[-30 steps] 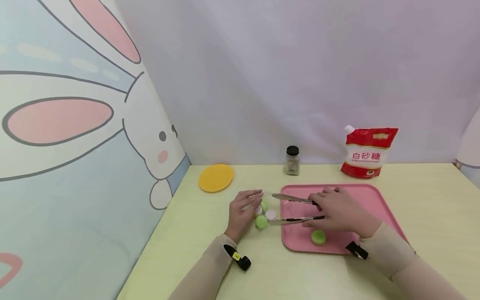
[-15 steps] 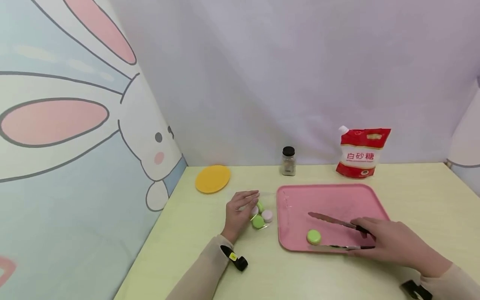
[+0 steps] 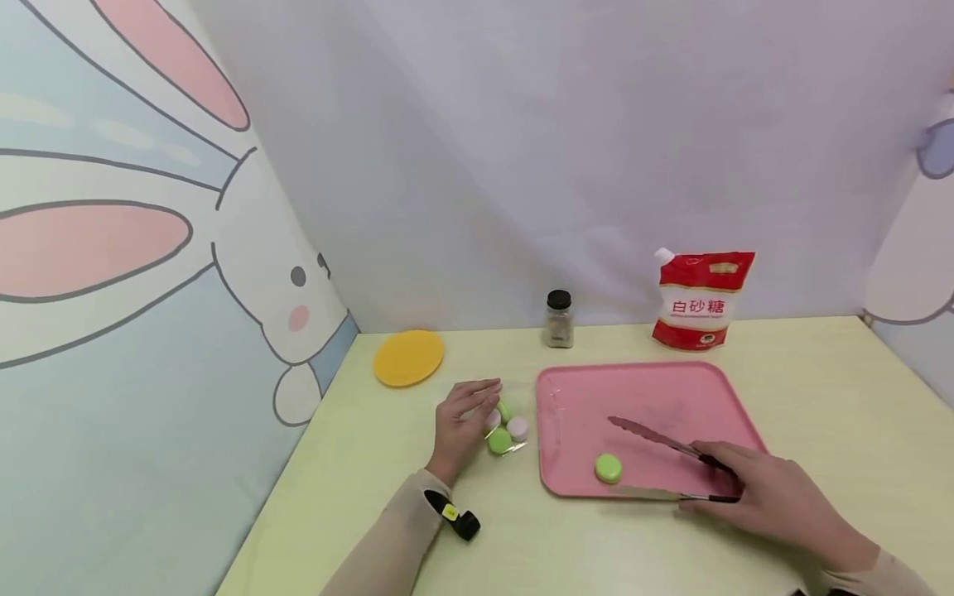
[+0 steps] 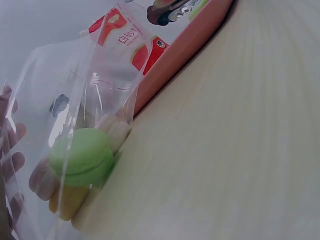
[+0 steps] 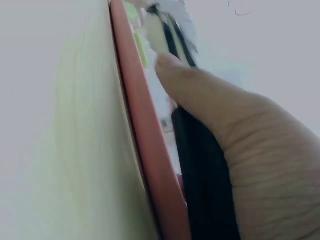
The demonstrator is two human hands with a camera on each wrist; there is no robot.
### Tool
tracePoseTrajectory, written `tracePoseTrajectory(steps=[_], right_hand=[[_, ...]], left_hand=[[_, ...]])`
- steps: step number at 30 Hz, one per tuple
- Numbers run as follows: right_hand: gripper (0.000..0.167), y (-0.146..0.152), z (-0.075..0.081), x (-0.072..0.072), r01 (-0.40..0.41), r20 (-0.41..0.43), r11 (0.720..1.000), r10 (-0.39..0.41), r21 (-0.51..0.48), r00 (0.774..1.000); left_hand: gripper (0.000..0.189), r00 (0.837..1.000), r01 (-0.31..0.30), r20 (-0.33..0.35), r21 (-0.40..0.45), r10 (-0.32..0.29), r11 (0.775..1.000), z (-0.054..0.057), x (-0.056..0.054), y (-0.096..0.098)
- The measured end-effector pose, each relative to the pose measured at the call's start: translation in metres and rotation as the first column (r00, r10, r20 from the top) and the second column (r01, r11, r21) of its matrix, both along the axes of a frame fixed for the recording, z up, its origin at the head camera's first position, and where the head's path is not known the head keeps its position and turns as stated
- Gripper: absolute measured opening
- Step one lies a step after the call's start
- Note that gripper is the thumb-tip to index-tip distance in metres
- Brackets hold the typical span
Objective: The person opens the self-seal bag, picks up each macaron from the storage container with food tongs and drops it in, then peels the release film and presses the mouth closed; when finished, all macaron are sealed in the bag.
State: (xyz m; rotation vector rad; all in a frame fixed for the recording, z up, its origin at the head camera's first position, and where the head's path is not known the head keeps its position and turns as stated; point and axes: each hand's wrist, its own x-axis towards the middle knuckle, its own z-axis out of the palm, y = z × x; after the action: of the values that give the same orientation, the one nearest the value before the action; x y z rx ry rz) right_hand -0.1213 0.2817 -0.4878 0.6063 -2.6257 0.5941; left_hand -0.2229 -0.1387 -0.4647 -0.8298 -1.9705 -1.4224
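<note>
My left hand (image 3: 464, 422) holds a clear plastic bag (image 4: 55, 75) at the left side of the table, its fingers showing through the film in the left wrist view. Several macarons lie inside, including a green macaron (image 4: 82, 157) and a pale pink one (image 3: 517, 428). On the right, my right hand (image 3: 782, 501) grips metal tongs (image 3: 656, 432) by their black handles. The tongs' arms stand apart, with nothing between the tips, over the front of a pink tray (image 3: 633, 379). A single green macaron (image 3: 608, 468) sits on the tray, just left of the tongs' tips.
A yellow plate (image 3: 408, 358) lies at the back left. Behind the tray stand a small black-lidded jar (image 3: 558, 319) and a red and white sugar pouch (image 3: 703, 302). A wall with a painted rabbit borders the table's left side.
My right hand and the tongs have moved right and nearer to me, from beside the bag to the tray's front right. The left hand keeps its place at the bag; the view has shifted slightly.
</note>
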Motion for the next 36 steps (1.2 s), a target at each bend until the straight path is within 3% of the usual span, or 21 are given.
tracePoseTrajectory(steps=[8, 13, 21, 24, 26, 28, 32, 36], right_hand=[[0.074, -0.001, 0.006, -0.003, 0.026, -0.131, 0.993, -0.011, 0.115, 0.991], [0.082, -0.003, 0.010, -0.003, 0.041, -0.146, 0.988, -0.019, 0.149, 0.989], [0.081, 0.002, 0.014, 0.001, -0.013, -0.064, 0.984, 0.025, 0.180, 0.998], [0.078, 0.003, 0.015, 0.003, -0.002, -0.033, 0.982, 0.009, 0.188, 0.999], [0.076, 0.003, 0.017, 0.004, 0.039, -0.013, 0.981, -0.037, 0.192, 0.999], [0.076, 0.004, 0.019, 0.004, 0.100, 0.026, 0.976, -0.107, 0.192, 0.994], [0.079, 0.007, 0.022, 0.002, 0.214, 0.126, 0.960, -0.238, 0.183, 0.963], [0.074, 0.007, 0.021, 0.000, 0.231, 0.162, 0.960, -0.257, 0.159, 0.953]], left_hand=[[0.019, 1.000, -0.006, -0.010, -0.002, 0.006, 1.000, 0.001, -0.003, 0.002], [0.019, 1.000, -0.004, -0.015, -0.010, 0.004, 1.000, 0.002, -0.004, 0.001], [0.019, 1.000, 0.000, 0.021, -0.009, 0.000, 1.000, -0.001, -0.002, 0.002], [0.019, 1.000, 0.003, 0.017, -0.012, -0.003, 1.000, -0.001, -0.002, 0.001], [0.019, 1.000, 0.003, 0.014, -0.013, -0.003, 1.000, -0.001, -0.002, 0.001], [0.019, 1.000, 0.000, 0.014, -0.013, 0.000, 1.000, -0.009, -0.006, -0.001], [0.020, 1.000, -0.007, 0.009, -0.009, 0.007, 1.000, -0.025, -0.015, -0.004], [0.020, 1.000, -0.007, 0.007, -0.011, 0.007, 1.000, -0.028, -0.018, -0.005]])
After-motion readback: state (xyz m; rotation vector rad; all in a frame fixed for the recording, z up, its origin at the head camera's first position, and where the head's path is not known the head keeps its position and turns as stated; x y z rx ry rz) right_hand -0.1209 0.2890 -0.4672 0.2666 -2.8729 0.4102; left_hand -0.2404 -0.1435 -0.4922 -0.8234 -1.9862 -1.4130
